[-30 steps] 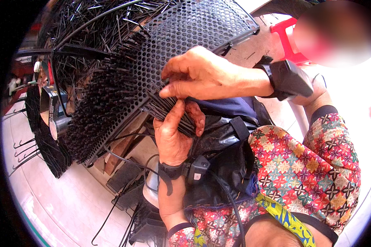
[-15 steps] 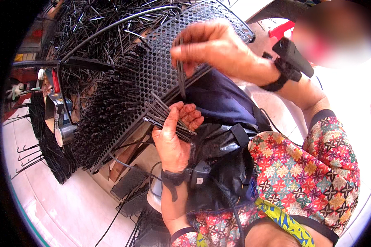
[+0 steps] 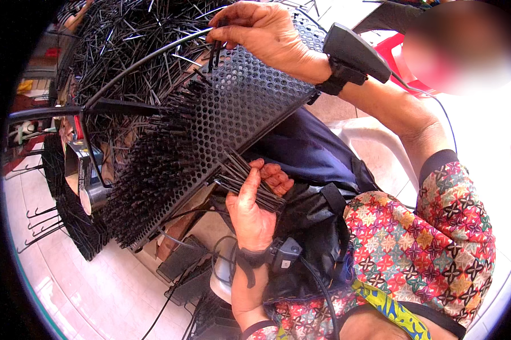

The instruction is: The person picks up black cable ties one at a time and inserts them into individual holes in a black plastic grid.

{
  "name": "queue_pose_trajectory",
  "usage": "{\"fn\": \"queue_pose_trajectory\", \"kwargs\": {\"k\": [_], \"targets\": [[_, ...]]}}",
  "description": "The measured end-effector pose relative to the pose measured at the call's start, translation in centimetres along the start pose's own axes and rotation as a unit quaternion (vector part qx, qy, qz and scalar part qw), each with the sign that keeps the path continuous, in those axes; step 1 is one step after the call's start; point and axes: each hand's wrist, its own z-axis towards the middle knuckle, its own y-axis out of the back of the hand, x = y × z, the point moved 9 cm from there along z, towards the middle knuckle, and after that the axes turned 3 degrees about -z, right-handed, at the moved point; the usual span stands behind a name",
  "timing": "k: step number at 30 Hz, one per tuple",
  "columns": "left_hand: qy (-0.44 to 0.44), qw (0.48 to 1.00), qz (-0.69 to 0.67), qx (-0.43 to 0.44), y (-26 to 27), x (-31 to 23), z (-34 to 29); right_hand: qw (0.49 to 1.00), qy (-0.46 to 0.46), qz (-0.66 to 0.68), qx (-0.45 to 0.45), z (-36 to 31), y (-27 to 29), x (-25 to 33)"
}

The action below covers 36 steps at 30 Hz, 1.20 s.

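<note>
My left hand (image 3: 250,218) is wrapped round a bundle of thin black rods (image 3: 245,180), just off the near edge of a perforated black rack (image 3: 250,85). Over the rack's far side, the fingers of my right hand (image 3: 261,34) pinch a few thin black rods (image 3: 214,59) that hang downward toward the holes. Rods like these stand upright, densely packed, in the left part of the rack (image 3: 153,164); bare holes show in its right part. Whether the pinched rods touch the rack I cannot tell.
A heap of loose black rods (image 3: 136,51) lies behind the rack. A curved metal bar (image 3: 148,59) crosses above it. To the left are a small box (image 3: 84,164), a metal cylinder (image 3: 94,198) and dark hooked pieces (image 3: 77,221). A person, partly blurred, is at the upper right.
My right hand has moved up and left, from above my left hand to over the rack's far side, carrying rods. My left hand and its bundle have shifted slightly right and down.
</note>
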Motion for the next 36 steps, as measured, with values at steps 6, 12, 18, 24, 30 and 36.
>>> {"fn": "queue_pose_trajectory", "kwargs": {"k": [6,12,18,24,30,36], "targets": [[0.023,1.0,0.006,0.016,-0.3,0.6,-0.3,0.992,0.045,-0.091,0.075,-0.4,-1.6,0.6],[0.026,0.999,-0.007,0.033,-0.7,0.5,-0.3,0.92,0.14,-0.328,0.16,0.0,-4.8,2.3],[0.03,0.999,0.005,0.013,-0.5,0.3,-0.2,0.894,0.154,-0.358,0.224,0.2,-6.7,1.1],[0.037,0.999,0.019,0.028,-0.9,0.0,-0.3,0.887,0.209,-0.378,0.165,-2.8,-4.8,4.8],[0.005,0.997,0.051,0.063,-2.5,-0.6,-0.2,0.929,-0.121,-0.172,0.305,-9.2,-4.8,3.9],[0.01,0.985,0.104,0.137,-4.0,-0.9,-1.0,0.884,-0.328,0.043,0.33,-12.1,-5.5,2.5]]}}
